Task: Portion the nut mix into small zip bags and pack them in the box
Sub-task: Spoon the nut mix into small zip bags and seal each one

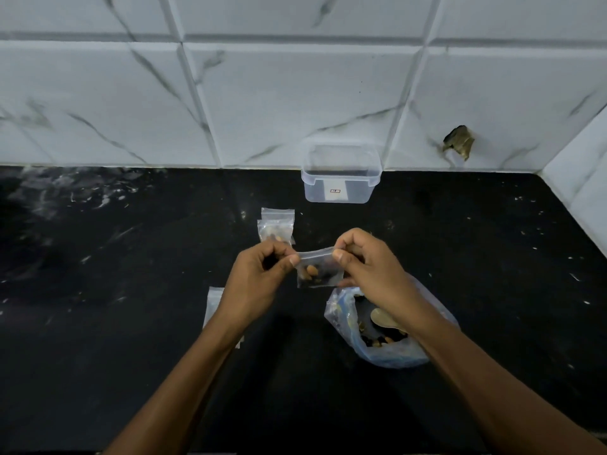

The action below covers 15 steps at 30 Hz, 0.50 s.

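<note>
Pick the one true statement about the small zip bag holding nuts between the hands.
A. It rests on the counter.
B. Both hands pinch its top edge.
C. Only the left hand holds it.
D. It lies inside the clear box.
B: the left hand and the right hand each pinch an end of the small zip bag at its top edge, above the counter.

The glossy black stone countertop (131,323) is flecked with small white specks and smeared pale grey toward ten o'clock, and behind it the white marble-look wall tiles (295,103) carry thin grey-green veins, dark grey grout lines and one brownish-olive broken patch (459,142) at two o'clock. The clear, colourless rectangular plastic box (341,174) at twelve o'clock bears a white label with a small red-and-black mark. The small clear zip bag (319,270) at centre shows tan and dark brown nuts, as does the clear blue-tinted large plastic bag (387,343) at five o'clock.
</note>
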Each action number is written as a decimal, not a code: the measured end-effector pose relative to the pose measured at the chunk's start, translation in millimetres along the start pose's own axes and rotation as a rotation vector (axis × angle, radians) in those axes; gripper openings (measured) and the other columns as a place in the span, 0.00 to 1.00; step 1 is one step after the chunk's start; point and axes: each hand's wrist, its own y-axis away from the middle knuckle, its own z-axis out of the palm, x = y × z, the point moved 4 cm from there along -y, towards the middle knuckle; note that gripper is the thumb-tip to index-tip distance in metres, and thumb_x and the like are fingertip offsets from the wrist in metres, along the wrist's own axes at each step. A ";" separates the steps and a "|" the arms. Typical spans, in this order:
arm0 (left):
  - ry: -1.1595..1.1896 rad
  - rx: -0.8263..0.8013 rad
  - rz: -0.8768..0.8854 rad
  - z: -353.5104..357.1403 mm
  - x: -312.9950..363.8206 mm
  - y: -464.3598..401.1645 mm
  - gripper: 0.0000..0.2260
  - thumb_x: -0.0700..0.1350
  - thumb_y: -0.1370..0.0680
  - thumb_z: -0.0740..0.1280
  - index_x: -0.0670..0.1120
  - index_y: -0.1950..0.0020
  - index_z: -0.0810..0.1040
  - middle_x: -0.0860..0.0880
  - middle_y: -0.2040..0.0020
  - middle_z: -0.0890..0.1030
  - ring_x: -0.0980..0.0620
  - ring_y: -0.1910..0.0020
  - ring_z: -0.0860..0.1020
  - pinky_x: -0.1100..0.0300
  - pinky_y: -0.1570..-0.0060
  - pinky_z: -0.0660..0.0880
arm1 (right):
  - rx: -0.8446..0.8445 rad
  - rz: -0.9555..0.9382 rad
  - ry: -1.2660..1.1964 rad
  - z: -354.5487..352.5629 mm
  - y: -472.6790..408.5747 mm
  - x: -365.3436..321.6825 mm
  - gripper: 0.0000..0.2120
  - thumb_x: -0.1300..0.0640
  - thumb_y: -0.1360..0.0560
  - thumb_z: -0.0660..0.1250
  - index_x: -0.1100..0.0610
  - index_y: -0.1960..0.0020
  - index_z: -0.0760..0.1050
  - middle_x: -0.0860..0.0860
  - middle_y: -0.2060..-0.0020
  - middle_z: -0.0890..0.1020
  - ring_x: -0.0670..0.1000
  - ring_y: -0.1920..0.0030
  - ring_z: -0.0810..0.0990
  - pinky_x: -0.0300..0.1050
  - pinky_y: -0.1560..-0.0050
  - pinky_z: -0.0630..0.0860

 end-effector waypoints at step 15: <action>0.169 0.138 -0.415 -29.4 -87.4 -38.6 0.05 0.41 0.20 0.65 0.44 0.52 0.81 0.43 0.56 0.85 0.44 0.54 0.84 0.49 0.51 0.81 | 0.060 0.364 -0.258 84.8 -80.0 41.9 0.03 0.62 0.22 0.64 0.59 0.51 0.76 0.58 0.52 0.82 0.53 0.56 0.83 0.42 0.65 0.81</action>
